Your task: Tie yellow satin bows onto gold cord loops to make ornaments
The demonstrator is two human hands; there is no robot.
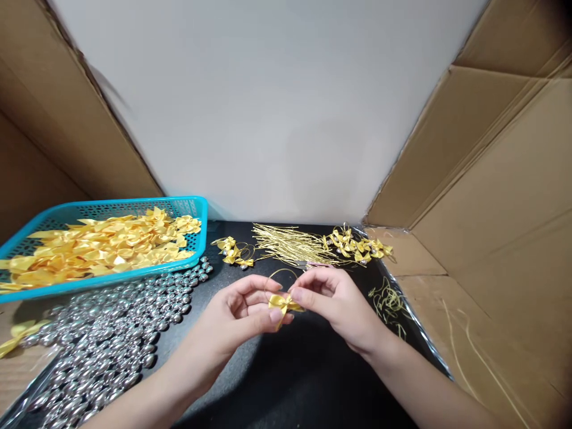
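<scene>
Between both hands, above the black table, is a yellow ribbon bow (280, 302) with a loop of gold cord (283, 271) rising from behind it. My left hand (248, 307) is closed on the bow's left side, the thumb across its front. Thumb and fingers of my right hand (333, 301) pinch the bow's right side near the knot. Whether a bell is attached to this bow is hidden. Just beyond the hands lies a bundle of gold cords (290, 243).
A turquoise basket (203, 229) of yellow bows stands at left, beside many shiny silver bells or beads (111, 333). Bows with cord loops lie in a left group (232, 253) and a right group (357, 244). Tangled cord scraps (388, 301) lie right. Cardboard walls (500, 196) flank the table.
</scene>
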